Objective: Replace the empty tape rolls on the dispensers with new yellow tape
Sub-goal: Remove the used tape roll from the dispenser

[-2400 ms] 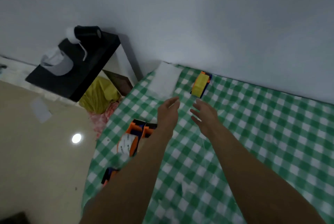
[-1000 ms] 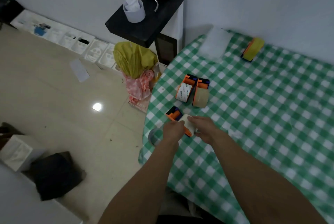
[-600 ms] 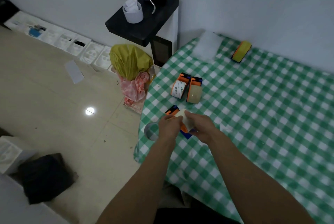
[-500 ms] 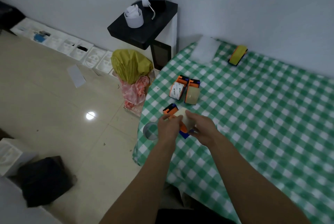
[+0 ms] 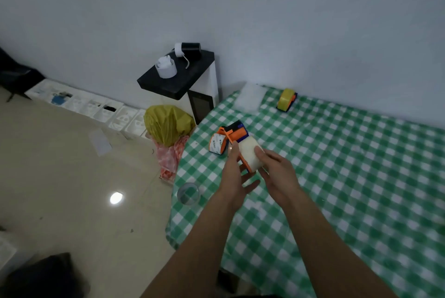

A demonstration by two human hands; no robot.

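— Since the table [image 5: 349, 177] fills the whole right side, begin there: what covers it?

— A green-and-white checked cloth, and the table stands against the pale wall [image 5: 240, 8]. Left of it is beige floor [image 5: 60, 165], with a row of white trays [image 5: 96, 107] along the foot of the wall.

— And between the trays and the table?

— A stand with a black top [image 5: 178, 83], just beside the table's far corner. In front of it sits a yellow bag [image 5: 168, 124], and below that a pink bag [image 5: 171, 156] against the edge of the cloth.

— The hands?

— Both hover above the left part of the table. The left hand [image 5: 234, 177] lays straight fingers along the orange side of the held dispenser [image 5: 245, 165], thumb spread out below. The right hand [image 5: 277, 175] grips the pale roll [image 5: 249, 153] mounted on it, thumb on top, fingers curled beneath.

— Other dispensers?

— A labelled dispenser [image 5: 218, 143] with a white printed roll lies on the cloth just beyond the left hand. A black, blue and orange piece [image 5: 238, 129] shows behind the held one; I cannot tell which dispenser it belongs to. The yellow tape [image 5: 285, 99] sits far back by the wall, well apart from the hands and near a white pad [image 5: 249, 97].

— Anything smaller?

— A clear ring [image 5: 188, 193] at the table's left edge, near the left wrist.
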